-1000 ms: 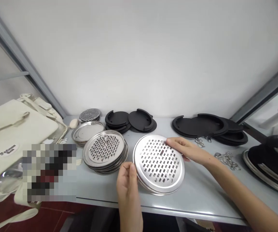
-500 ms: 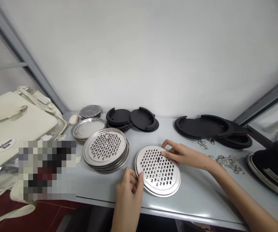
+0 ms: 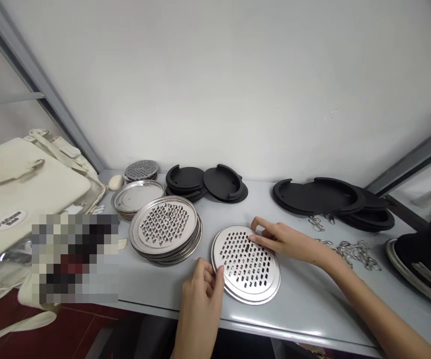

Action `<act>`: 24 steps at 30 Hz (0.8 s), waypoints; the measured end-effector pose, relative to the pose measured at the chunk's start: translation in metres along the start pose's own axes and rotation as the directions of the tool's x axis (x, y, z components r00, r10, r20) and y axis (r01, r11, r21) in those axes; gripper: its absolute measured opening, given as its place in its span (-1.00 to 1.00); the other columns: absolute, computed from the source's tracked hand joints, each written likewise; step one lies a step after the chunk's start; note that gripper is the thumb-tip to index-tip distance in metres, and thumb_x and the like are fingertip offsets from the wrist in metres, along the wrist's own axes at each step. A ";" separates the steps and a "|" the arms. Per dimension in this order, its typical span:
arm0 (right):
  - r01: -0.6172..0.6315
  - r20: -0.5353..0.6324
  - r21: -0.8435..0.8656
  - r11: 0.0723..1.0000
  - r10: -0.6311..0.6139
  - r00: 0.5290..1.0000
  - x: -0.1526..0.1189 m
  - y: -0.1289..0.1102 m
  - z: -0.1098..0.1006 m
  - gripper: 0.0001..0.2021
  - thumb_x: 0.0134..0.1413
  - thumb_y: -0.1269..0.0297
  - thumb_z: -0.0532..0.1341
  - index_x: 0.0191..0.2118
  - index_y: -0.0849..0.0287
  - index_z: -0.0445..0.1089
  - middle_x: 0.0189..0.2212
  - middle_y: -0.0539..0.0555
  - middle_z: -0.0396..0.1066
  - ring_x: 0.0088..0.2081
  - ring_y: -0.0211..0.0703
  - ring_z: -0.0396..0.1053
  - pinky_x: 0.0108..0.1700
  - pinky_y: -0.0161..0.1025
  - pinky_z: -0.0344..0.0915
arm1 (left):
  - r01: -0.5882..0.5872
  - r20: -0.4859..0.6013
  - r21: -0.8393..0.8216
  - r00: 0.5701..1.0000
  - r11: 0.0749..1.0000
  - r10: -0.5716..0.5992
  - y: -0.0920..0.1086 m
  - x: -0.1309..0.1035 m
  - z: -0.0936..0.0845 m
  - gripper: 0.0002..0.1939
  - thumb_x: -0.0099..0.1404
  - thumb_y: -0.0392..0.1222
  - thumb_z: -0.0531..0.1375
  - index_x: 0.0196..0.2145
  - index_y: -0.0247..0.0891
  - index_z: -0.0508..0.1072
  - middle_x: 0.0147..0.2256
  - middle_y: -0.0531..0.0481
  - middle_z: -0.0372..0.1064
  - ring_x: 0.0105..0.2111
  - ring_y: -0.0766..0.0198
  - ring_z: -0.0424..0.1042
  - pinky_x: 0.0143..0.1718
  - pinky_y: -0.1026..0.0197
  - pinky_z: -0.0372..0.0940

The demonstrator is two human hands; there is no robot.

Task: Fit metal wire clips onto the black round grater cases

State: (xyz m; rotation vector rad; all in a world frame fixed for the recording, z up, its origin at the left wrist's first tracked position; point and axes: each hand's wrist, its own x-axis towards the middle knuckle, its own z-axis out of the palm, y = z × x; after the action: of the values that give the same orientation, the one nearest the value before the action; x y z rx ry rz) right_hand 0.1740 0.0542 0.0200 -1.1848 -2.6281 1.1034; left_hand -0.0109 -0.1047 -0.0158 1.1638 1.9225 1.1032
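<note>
A round metal grater plate (image 3: 234, 271), punched with rows of holes, lies on the grey table in front of me. A second rim shows under its edge. My left hand (image 3: 201, 299) is closed at the plate's left rim, its thumb along the edge and its fingers curled. From the other side, my right hand (image 3: 285, 243) rests thumb-down on the plate's upper right part, with the index finger bent over the far rim. Left of this plate stands a stack of grater plates (image 3: 164, 224), the top one showing raised teeth.
Plain metal discs (image 3: 136, 195) and a smaller perforated stack (image 3: 141, 170) sit behind left. Black round lids (image 3: 223, 183) and larger black pieces (image 3: 316, 196) line the wall. Metal clips (image 3: 357, 253) lie right, near black, metal-rimmed items (image 3: 425, 259). A cream bag (image 3: 32, 184) occupies the left.
The view has shifted very slightly. Both hands stay at the grater plate in nearly the same pose.
</note>
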 end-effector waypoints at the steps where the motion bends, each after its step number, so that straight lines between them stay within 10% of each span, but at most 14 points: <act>1: 0.003 -0.013 -0.009 1.000 -0.003 1.000 0.001 0.000 0.001 -0.64 0.21 -0.13 -0.03 -0.21 0.08 0.19 -0.58 -0.05 0.36 -0.56 -0.24 0.25 -0.50 -0.30 0.11 | 0.013 0.006 -0.010 1.000 1.000 -0.013 -0.001 0.000 0.000 -0.61 0.30 0.15 0.02 -0.49 -0.19 0.11 -0.67 0.21 -0.01 -0.72 0.41 0.07 -0.63 0.34 -0.03; 24: -0.093 -0.173 -0.185 0.978 0.061 0.983 0.007 -0.001 0.014 -0.64 0.22 -0.12 -0.07 -0.20 0.08 0.16 -0.54 0.00 0.41 -0.51 -0.12 0.34 -0.44 -0.25 0.13 | 0.182 0.109 -0.018 0.978 0.983 -0.179 0.006 0.011 -0.002 -0.59 0.26 0.13 0.06 -0.55 -0.21 0.09 -0.69 0.19 0.20 -0.88 0.40 0.16 -0.81 0.34 -0.16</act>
State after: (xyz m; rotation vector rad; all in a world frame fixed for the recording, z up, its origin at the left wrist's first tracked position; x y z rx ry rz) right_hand 0.1634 0.0503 0.0086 -1.3593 -2.6261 0.7355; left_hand -0.0147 -0.0941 -0.0109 0.9909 1.8828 0.9480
